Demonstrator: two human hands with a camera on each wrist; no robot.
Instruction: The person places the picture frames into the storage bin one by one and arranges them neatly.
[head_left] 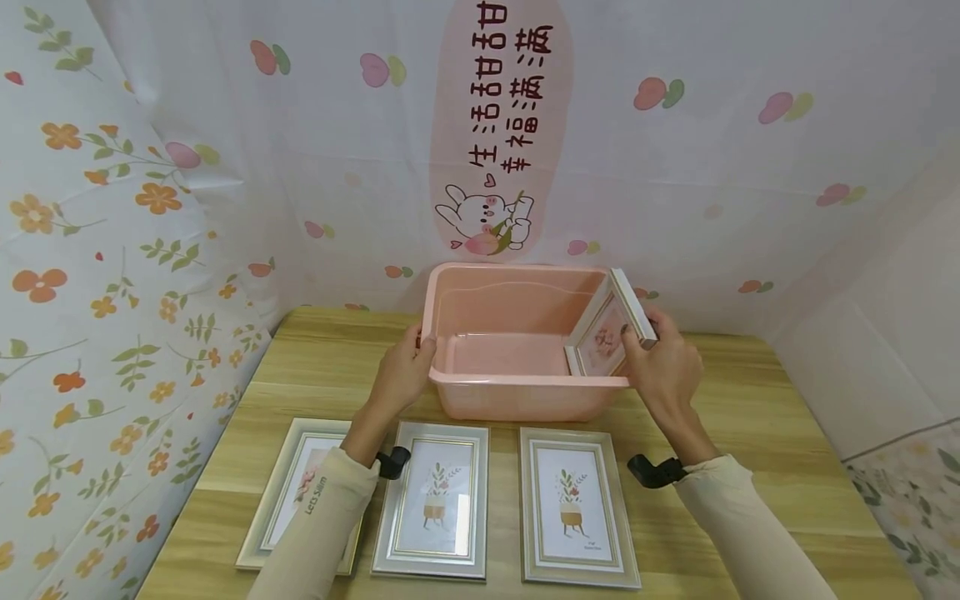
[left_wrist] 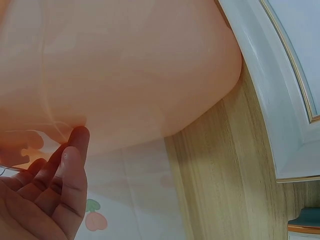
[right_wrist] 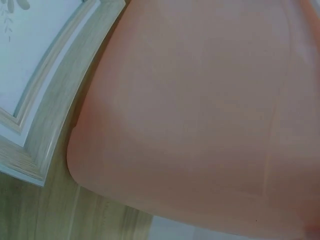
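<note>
A pink plastic basin (head_left: 517,400) stands at the back of the wooden table. My left hand (head_left: 405,367) grips its left rim, thumb above; in the left wrist view the fingers (left_wrist: 75,170) touch the basin's outer wall (left_wrist: 130,70). At the basin's right end a white picture frame (head_left: 600,333) leans, its lower edge inside and its upper corner above the rim. My right hand (head_left: 666,367) holds that frame by its right side, thumb on the front; the other fingers are mostly hidden behind it. The right wrist view shows mainly basin wall (right_wrist: 190,100).
Three picture frames lie face up in front of the basin: one at left (head_left: 273,533) partly under my left sleeve, one in the middle (head_left: 386,533), one at right (head_left: 532,533). Behind the table (head_left: 750,417) hangs a printed cloth (head_left: 675,183).
</note>
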